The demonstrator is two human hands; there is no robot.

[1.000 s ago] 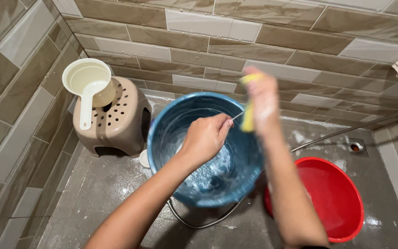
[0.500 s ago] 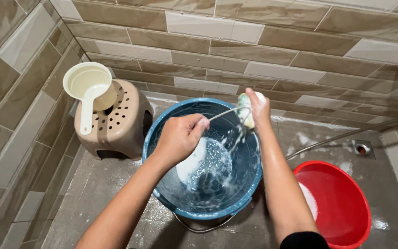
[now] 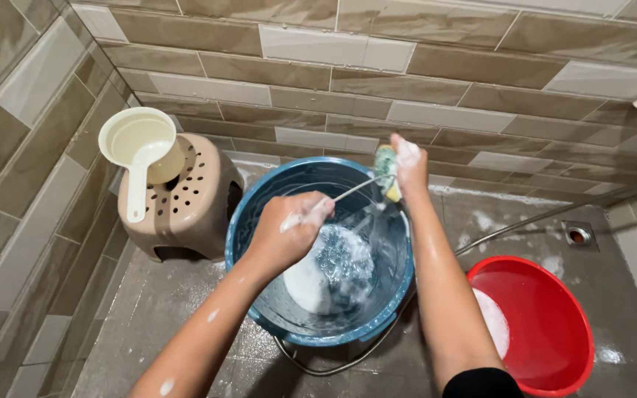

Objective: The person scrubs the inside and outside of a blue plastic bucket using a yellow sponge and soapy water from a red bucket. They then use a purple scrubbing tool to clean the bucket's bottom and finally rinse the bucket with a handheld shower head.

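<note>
My left hand (image 3: 289,230) has come lower over the round blue plastic bucket (image 3: 259,295), its grip pinching the thin metal wire bail handle (image 3: 352,189) taut, and it now carries more foam than half a second ago. My right hand (image 3: 407,163) stays at the far rim, fingers pressed around a yellow-green scrubbing sponge (image 3: 386,171) against the handle's end. Suds pool in the tilted bucket on the wet grey tile floor (image 3: 156,302). A red plastic basin (image 3: 540,324) sits just right; a beige perforated stool (image 3: 186,203) bearing a cream dipper (image 3: 140,147) stands left. Nothing obstructs either hand.
</note>
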